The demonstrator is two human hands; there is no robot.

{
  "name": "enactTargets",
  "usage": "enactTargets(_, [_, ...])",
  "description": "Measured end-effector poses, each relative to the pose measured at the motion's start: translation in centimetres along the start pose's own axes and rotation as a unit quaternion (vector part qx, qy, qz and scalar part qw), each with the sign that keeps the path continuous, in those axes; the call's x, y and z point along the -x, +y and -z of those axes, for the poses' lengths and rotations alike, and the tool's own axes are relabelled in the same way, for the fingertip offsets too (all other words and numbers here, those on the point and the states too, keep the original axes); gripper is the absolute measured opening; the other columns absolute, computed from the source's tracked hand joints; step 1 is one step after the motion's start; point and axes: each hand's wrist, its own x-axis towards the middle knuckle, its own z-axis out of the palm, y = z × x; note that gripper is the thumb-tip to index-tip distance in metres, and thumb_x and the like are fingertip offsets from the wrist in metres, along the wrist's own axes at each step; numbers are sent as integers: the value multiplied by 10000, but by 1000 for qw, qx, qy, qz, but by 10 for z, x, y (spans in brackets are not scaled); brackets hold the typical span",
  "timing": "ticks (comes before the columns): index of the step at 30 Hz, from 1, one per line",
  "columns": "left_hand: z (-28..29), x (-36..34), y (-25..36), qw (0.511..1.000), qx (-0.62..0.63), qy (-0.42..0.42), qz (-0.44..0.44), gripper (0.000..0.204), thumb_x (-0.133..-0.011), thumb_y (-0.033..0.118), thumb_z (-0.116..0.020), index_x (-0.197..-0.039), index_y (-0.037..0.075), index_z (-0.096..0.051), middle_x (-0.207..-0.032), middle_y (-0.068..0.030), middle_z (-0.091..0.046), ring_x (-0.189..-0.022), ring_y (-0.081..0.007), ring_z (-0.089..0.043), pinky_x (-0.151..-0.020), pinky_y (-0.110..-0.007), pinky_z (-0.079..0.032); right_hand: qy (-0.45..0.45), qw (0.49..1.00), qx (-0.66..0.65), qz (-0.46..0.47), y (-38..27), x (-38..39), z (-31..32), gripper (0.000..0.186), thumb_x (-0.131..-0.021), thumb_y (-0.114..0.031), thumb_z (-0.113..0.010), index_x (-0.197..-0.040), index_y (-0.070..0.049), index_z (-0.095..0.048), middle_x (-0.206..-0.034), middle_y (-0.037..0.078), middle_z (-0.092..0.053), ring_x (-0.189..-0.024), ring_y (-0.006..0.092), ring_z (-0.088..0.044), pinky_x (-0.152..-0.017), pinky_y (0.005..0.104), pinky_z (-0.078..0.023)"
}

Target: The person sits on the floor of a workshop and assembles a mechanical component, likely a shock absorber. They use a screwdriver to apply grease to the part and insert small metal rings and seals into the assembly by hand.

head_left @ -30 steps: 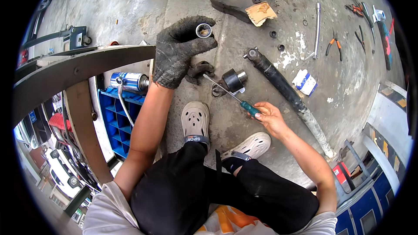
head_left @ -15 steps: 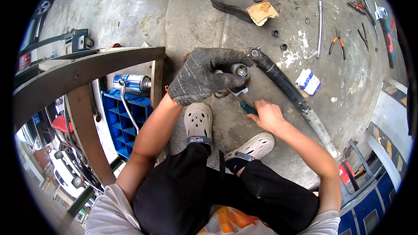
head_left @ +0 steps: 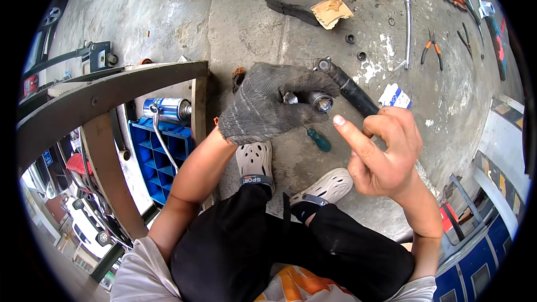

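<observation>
My left hand (head_left: pixel 265 100), in a grey knit glove, grips a short cylindrical metal part (head_left: pixel 321 102) between thumb and fingers. Its round end faces up and shows a shiny, wet-looking inside. Just right of it is my bare right hand (head_left: pixel 389 154), the index finger stretched toward the part, not touching it. The other fingers are loosely curled and hold nothing. Below the glove, a screwdriver (head_left: pixel 318 139) with a green handle lies on the floor, its tip hidden. A long black tube (head_left: pixel 355 92) with an eye at its end lies beyond, partly behind my right hand.
A dark block (head_left: pixel 285 0) with torn cardboard (head_left: pixel 332 11) stands ahead. Pliers (head_left: pixel 432 50) and a metal bar (head_left: pixel 408 31) lie to the right. At left are a wooden frame (head_left: pixel 112 92), a spray can (head_left: pixel 168 108) and a blue compartment tray (head_left: pixel 146 151).
My right hand has let go of the screwdriver, which now lies on the floor, and has lifted, index finger out. My left hand has shifted slightly right with the metal part.
</observation>
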Motion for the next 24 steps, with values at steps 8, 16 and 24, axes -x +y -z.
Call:
enactTargets(8, [-8, 0, -10, 994, -65, 38, -82, 371, -740, 51, -793, -1098, 49, -699, -958, -91, -721, -798, -143, -671, -721, -276, -543, -2, 1000, 29, 11, 1, -3, -5, 488, -599, -147, -603, -1065, -121, -747, -782, 35, -506, -708, 227, -509, -593, 329, -398])
enactTargets(16, [-6, 1, 2, 998, 1, 37, 49, 387, -723, 51, -834, -1082, 24, -690, -1000, -31, -697, -897, -101, -644, -764, -257, -533, 15, 625, -654, -426, 15, 3, 11, 379, -921, -124, -533, -1214, 107, -601, -777, 74, -590, -703, 147, -551, -617, 258, -442])
enactTargets(24, [-20, -2, 8, 994, -86, 59, 27, 423, -716, 92, -842, -1095, 13, -672, -983, -53, -696, -874, -112, -646, -757, -267, -528, -4, 895, -299, -332, 3, -5, -10, 312, -728, -62, -805, -995, -17, -650, -908, 52, -639, -797, 132, -617, -650, 264, -476])
